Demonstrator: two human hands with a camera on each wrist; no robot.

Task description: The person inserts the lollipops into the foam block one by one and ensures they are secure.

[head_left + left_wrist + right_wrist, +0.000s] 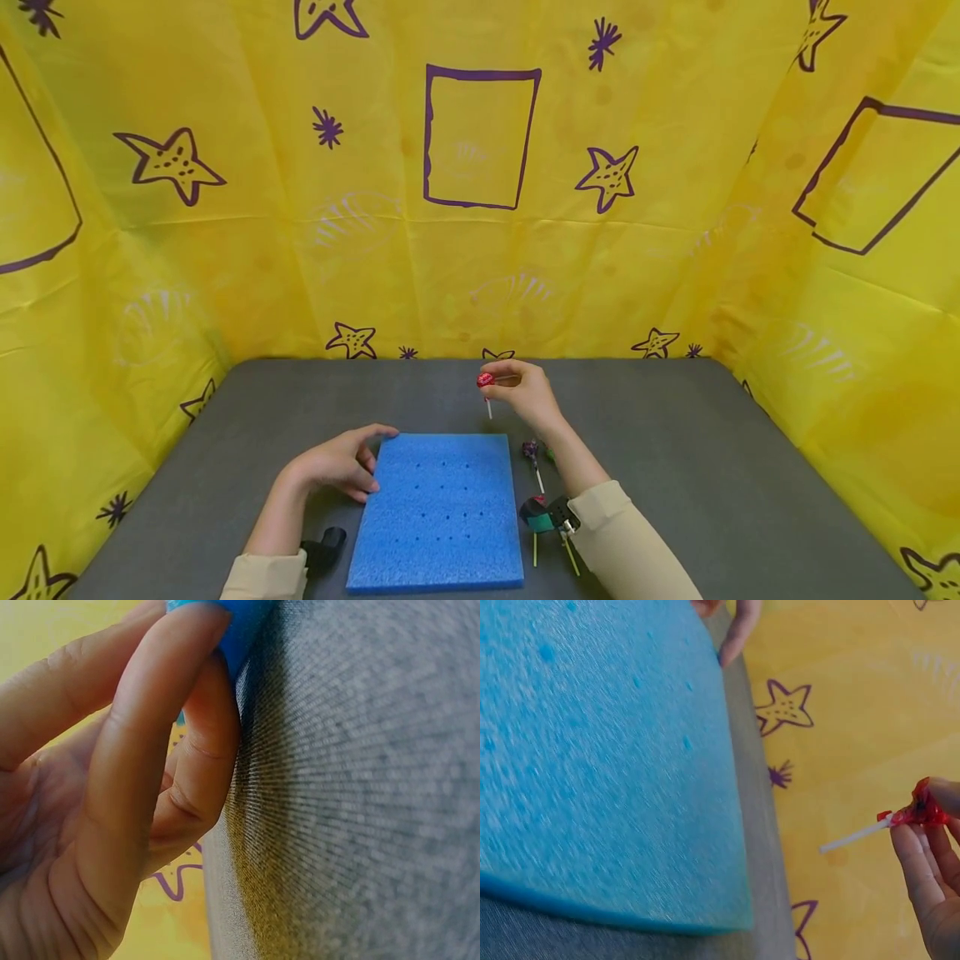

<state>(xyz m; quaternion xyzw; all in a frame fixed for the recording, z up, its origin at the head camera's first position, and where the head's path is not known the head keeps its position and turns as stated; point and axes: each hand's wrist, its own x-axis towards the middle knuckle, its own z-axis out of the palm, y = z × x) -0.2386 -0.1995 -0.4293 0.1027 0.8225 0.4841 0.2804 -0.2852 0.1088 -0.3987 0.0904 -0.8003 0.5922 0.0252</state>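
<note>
My right hand (525, 392) pinches a red-wrapped lollipop (485, 380) by its head, above the table beyond the foam board. Its white stick points downward in the head view; the right wrist view shows the lollipop (919, 811) between thumb and fingers. A blue foam board (442, 558) lies flat, with rows of small holes in its top. At the board's left side, my left hand (337, 462) holds the edge with bent fingers, one fingertip at the far left corner. Close up, those fingertips touch the blue foam (247, 630).
Right of the board lie several more lollipops, among them a dark purple one (530, 451) with a white stick. Pale green sticks (535, 550) show below my right wrist, which partly hides that group. A yellow patterned cloth (480, 275) surrounds the grey table (300, 400).
</note>
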